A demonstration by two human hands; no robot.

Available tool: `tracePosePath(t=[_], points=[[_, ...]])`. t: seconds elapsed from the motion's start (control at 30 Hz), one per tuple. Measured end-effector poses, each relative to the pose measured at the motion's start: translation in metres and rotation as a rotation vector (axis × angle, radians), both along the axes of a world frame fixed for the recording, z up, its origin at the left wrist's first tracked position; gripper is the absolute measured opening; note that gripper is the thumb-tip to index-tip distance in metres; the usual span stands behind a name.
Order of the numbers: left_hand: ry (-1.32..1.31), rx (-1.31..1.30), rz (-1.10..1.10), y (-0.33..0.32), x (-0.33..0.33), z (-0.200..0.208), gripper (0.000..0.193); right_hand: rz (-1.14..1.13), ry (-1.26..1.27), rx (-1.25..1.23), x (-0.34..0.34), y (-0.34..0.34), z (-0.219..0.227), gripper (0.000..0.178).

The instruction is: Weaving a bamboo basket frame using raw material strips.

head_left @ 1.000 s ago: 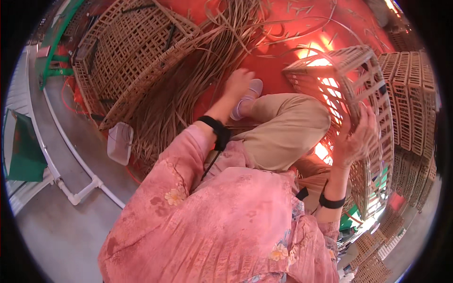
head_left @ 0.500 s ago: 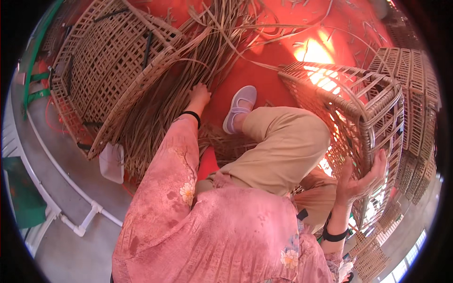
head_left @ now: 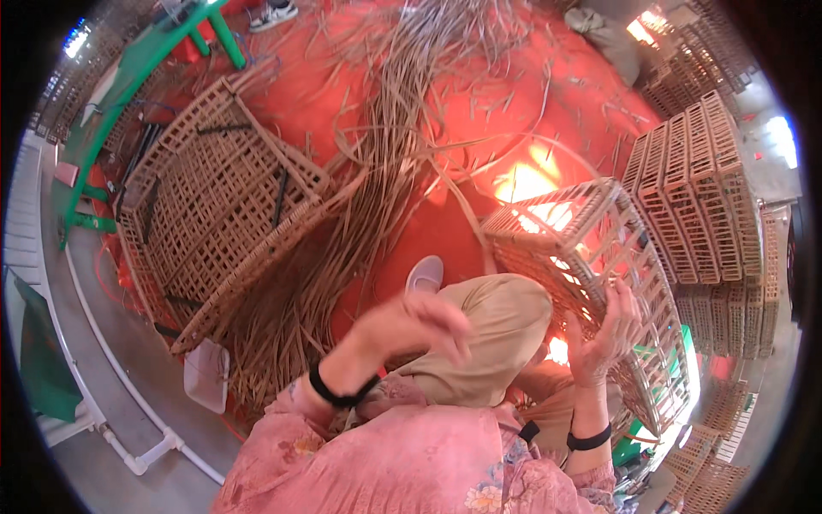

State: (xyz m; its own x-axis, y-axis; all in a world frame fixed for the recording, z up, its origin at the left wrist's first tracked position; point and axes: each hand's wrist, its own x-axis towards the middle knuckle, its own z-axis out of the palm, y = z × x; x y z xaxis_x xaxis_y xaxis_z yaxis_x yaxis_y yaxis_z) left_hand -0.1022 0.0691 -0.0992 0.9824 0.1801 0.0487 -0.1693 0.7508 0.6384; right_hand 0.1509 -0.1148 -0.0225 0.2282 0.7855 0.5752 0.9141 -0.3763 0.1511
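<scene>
My left hand (head_left: 415, 330) is raised over my bent knee, blurred by motion, with its fingers loosely stretched out and nothing visible in them. At the right, my right hand (head_left: 604, 338) rests against the near side of a woven rattan basket (head_left: 599, 224), its thumb and fingers apart. The basket stands tilted beside my leg, its open lattice wall facing right. Long flat strips of rattan (head_left: 355, 227) lie in a thick bundle on the red floor covering, ahead of my left hand.
A larger woven basket (head_left: 223, 176) with dark bars lies tipped at the left. Below it is a white plastic container (head_left: 206, 377). Stacked baskets (head_left: 693, 188) stand at the right. White pipe (head_left: 158, 454) and a green frame (head_left: 137, 86) edge the left side.
My left hand has left the rattan strips and come back toward my knee. My right hand has shifted slightly left and up at the basket. The view now reaches farther ahead.
</scene>
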Motion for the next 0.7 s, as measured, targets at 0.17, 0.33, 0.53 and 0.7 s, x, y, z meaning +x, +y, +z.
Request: tracePosePath(t=[0.17,0.33,0.53,0.7], points=[[-0.222,0.581,-0.075,-0.074,0.017,0.101,0.024,-0.029,0.159,0.007,-0.019,-0.002,0.005,0.068],[-0.011,0.550,-0.026,-0.119,0.017,0.125,0.026,0.241,0.440,0.203,-0.062,-0.014,0.025,0.058],[0.232,0.813,0.203,-0.109,-0.020,0.073,0.023,0.287,0.586,0.043,-0.064,-0.048,0.012,0.054],[0.879,1.035,0.273,-0.064,-0.142,-0.132,0.027,0.241,0.980,-0.004,-0.070,-0.036,-0.006,0.055]])
